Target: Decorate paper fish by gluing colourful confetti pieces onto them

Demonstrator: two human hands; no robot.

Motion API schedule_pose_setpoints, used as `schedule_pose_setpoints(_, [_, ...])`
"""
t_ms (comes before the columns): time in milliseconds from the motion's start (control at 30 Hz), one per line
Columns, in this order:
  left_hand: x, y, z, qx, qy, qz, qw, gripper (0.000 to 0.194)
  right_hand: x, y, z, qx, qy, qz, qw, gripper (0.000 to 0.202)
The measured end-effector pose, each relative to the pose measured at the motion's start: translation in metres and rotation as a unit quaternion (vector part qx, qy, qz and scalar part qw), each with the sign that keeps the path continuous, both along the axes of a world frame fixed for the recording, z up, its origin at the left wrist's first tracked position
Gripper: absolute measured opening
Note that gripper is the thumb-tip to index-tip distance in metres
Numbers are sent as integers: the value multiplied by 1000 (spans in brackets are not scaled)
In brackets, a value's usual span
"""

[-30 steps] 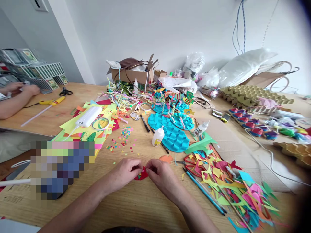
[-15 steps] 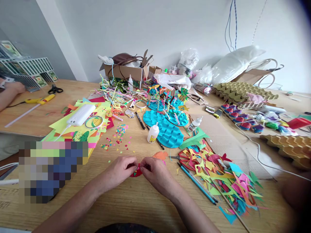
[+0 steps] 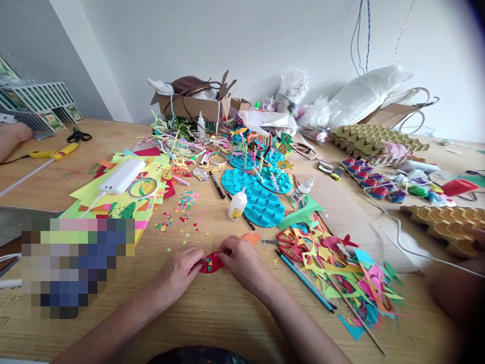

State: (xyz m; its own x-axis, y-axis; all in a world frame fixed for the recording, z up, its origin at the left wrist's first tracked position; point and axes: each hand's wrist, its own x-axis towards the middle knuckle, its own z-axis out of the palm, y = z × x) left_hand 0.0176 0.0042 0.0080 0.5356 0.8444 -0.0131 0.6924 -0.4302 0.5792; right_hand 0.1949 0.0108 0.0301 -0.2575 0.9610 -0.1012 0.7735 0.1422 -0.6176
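Observation:
My left hand [image 3: 185, 269] and my right hand [image 3: 239, 259] meet low over the wooden table. Between them lies a small red paper cutout [image 3: 210, 263] with little coloured triangles on it. Fingers of my left hand are closed at its left edge; those of my right hand pinch its right end. Just beyond my right hand is an orange paper cutout [image 3: 250, 237], partly covered by it. Small paper confetti [image 3: 185, 201] is scattered ahead of my left hand. A white glue bottle [image 3: 238, 204] stands upright beside the blue oval egg-tray piece [image 3: 261, 205].
Paper scraps [image 3: 352, 273], pencils [image 3: 305, 280] and red-handled scissors [image 3: 290, 245] lie to the right. Coloured sheets [image 3: 91, 189] with a white power bank [image 3: 123, 176] are at left. A glue gun [image 3: 56, 152] rests near another person's arm [image 3: 15, 139]. Egg trays [image 3: 379, 141] stand far right.
My hands have drawn slightly apart, the left one shifting left and down, so more of the red cutout and its triangles shows. The whole view has shifted a little.

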Motion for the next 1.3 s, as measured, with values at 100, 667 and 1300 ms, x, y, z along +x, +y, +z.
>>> schedule_pose_setpoints(100, [0,-1,-5,18,-10,8,1000,14,-5,0,-1,-6,-22,-17,1000,13])
schedule_pose_setpoints(667, [2,-3,-8,73,-19,11,997,15,-15,-5,-3,-10,-65,-21,998,15])
schedule_pose_setpoints(1300, [2,-2,-12,97,-45,8,994,17,-16,-7,-7,13,-127,-14,992,15])
